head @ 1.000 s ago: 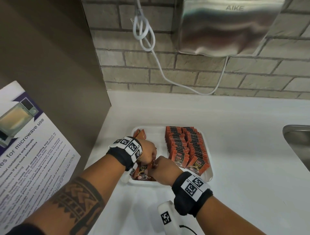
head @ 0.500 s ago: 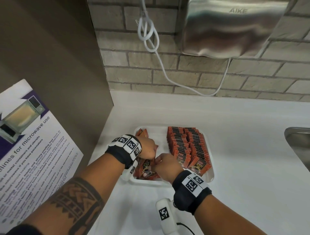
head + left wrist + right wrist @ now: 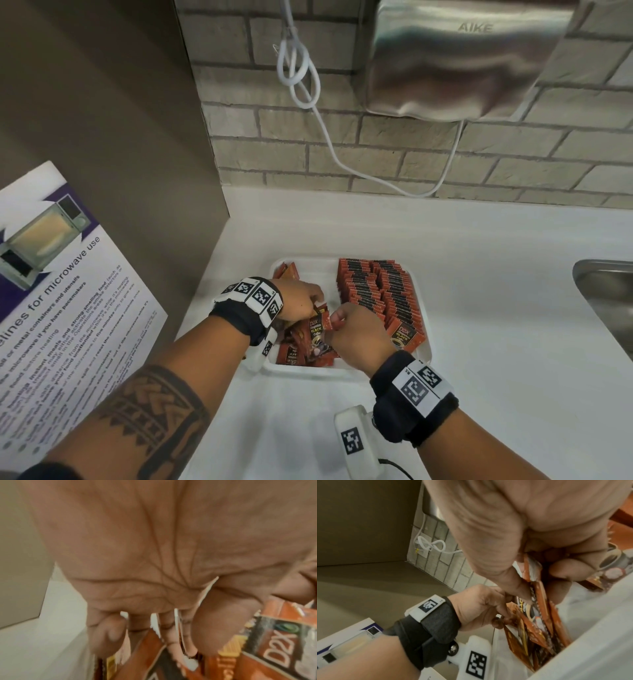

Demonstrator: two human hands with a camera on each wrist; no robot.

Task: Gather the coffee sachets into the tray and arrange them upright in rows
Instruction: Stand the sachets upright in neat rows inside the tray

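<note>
sachets (image 3: 310, 337) gripped between both hands (image 3: 358, 330) over tray (image 3: 342, 371)

Upright sachet rows (image 3: 376, 294) in tray (image 3: 346, 371) right; loose sachets (image 3: 308, 346) left.

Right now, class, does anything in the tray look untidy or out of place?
Yes. The sachets at the tray's left side lie jumbled at mixed angles, unlike the two neat upright rows on the right. The left hand and right hand both grip sachets there.
</note>
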